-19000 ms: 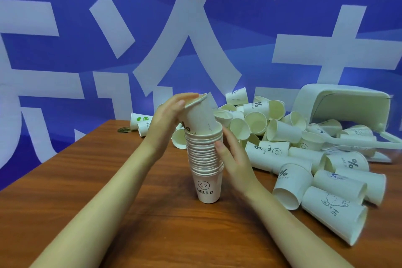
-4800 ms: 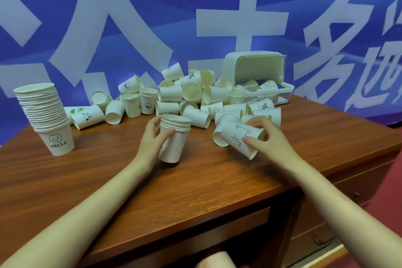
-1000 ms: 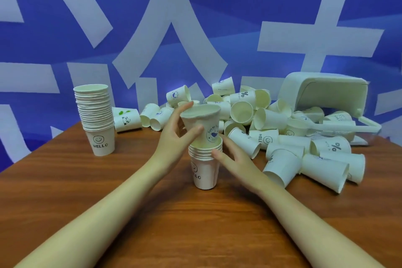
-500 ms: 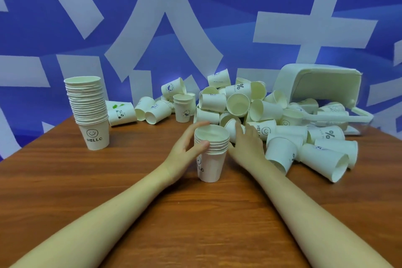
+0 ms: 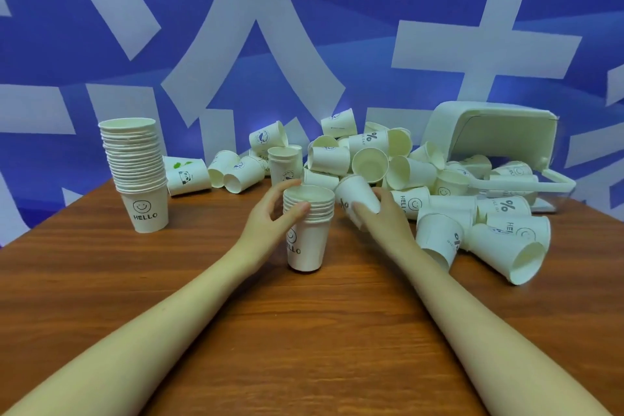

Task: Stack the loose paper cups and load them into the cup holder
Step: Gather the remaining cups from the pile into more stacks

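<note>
A short stack of white paper cups [image 5: 309,236] stands upright in the middle of the wooden table [image 5: 169,280]. My left hand [image 5: 270,219] grips its upper rims from the left. My right hand [image 5: 385,218] holds one loose cup [image 5: 356,196] tilted on its side just right of the stack. A taller finished stack [image 5: 136,172] with a HELLO cup at the bottom stands at the left. Several loose cups [image 5: 371,162] lie in a heap behind. The white cup holder [image 5: 489,135] lies tipped over at the back right.
A blue banner with large white characters [image 5: 256,44] forms the wall right behind the table. More loose cups [image 5: 506,246] lie on their sides at the right, near my right forearm. The holder's clear lid [image 5: 526,184] sticks out over the cups.
My right hand has picked one cup out of the heap and brought it beside the short stack. My left hand stays on the stack's rims.
</note>
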`<state>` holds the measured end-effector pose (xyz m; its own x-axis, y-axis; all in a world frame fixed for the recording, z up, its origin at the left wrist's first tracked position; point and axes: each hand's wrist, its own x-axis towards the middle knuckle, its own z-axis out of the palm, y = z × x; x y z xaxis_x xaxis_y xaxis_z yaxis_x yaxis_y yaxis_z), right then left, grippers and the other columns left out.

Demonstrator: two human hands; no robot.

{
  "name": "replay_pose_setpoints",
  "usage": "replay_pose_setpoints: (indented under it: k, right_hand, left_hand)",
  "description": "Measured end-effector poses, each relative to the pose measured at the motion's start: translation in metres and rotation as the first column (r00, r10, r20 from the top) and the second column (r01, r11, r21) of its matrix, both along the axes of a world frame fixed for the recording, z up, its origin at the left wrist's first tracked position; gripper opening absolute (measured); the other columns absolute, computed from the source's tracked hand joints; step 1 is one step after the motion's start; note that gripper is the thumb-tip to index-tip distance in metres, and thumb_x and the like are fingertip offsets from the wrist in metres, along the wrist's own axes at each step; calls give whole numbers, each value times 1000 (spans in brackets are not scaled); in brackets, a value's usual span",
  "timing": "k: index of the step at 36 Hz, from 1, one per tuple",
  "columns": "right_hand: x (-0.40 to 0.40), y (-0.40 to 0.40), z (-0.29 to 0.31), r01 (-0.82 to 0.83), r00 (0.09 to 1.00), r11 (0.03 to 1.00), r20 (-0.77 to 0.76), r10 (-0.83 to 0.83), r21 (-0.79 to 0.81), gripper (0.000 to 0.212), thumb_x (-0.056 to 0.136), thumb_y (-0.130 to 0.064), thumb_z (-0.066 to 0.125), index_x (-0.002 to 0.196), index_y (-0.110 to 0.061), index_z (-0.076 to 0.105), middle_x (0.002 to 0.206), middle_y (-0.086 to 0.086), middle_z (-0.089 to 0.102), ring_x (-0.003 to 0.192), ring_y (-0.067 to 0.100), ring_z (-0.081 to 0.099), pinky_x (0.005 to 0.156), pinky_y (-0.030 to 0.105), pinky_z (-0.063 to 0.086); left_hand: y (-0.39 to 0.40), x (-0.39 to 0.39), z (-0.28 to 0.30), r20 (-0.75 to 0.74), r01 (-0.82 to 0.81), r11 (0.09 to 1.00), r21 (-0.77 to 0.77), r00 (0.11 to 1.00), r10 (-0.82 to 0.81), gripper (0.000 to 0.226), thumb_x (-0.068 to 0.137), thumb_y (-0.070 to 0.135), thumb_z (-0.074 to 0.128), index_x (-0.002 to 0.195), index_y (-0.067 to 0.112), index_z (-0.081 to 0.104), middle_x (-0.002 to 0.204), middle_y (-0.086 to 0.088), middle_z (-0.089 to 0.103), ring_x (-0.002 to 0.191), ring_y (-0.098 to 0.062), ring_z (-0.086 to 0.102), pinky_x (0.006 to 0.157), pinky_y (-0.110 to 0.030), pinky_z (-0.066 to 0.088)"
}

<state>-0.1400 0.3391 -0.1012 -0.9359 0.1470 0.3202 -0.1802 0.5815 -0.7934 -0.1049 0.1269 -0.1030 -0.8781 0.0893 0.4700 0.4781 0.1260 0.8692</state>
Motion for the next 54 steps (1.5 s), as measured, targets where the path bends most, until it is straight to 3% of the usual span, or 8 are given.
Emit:
replay_pose_setpoints:
  k: [4,8,13,19,32,38,47,54]
  right_hand:
    - [21,-5,23,-151,987,846,-124,101,-511,24,94,-37,54,105,-18,61,92,-5,58,88,15,55,74,20,43]
    - [32,-8,29,-316,949,706,-227,221,-634,56,79,-43,60,127,-15,54,98,-5,70,99,17,66,91,38,50]
    - [40,-15,29,-420,907,714,-287,309,-560,86,72,-39,73,146,-27,32,112,3,70,110,17,66,96,36,52]
    - [49,-21,25,-506,851,788,-352,390,-350,79,81,-21,67,150,-28,28,124,-5,62,109,0,62,87,17,49]
    - [50,-22,18,-464,854,871,-341,392,-163,62,80,-43,60,137,-49,39,139,1,52,123,13,56,105,44,45]
    - [46,-25,12,-435,881,896,-248,404,-89,53,85,-46,53,136,-36,43,131,-24,50,122,-12,46,99,14,37]
    - [46,-33,-5,-429,899,903,-111,423,-27,88,74,-64,61,148,-45,17,141,-17,49,127,-1,48,107,37,43]
    - [46,-26,0,-321,925,947,-207,320,28,82,79,-37,77,145,-37,28,122,-43,39,115,-12,47,95,9,37]
  left_hand:
    - [5,3,0,36,66,998,-7,997,-65,56,70,59,62,121,39,56,126,13,62,119,2,54,95,-14,41]
    - [13,9,1,53,107,994,-24,993,-106,53,73,59,59,121,40,55,125,14,63,118,4,54,92,-11,42]
    - [24,19,2,57,165,986,-17,985,-164,50,82,50,57,129,32,51,128,11,61,120,1,54,93,-13,43]
    - [33,24,0,45,198,980,38,979,-199,50,89,35,48,136,16,47,124,10,63,116,0,58,87,-12,44]
    - [29,20,-1,-18,129,991,48,992,-128,54,93,33,48,145,21,37,135,16,55,125,5,49,95,-9,40]
    - [24,14,4,-37,80,981,175,996,-75,61,96,33,50,151,22,26,140,22,45,126,10,45,94,-8,40]
    - [28,6,-6,105,55,966,251,991,-84,46,85,41,51,127,28,39,134,-3,52,124,-19,54,108,-38,42]
    - [9,-8,5,65,28,999,16,997,-29,18,101,33,42,113,37,55,124,11,60,118,-4,54,101,-28,43]
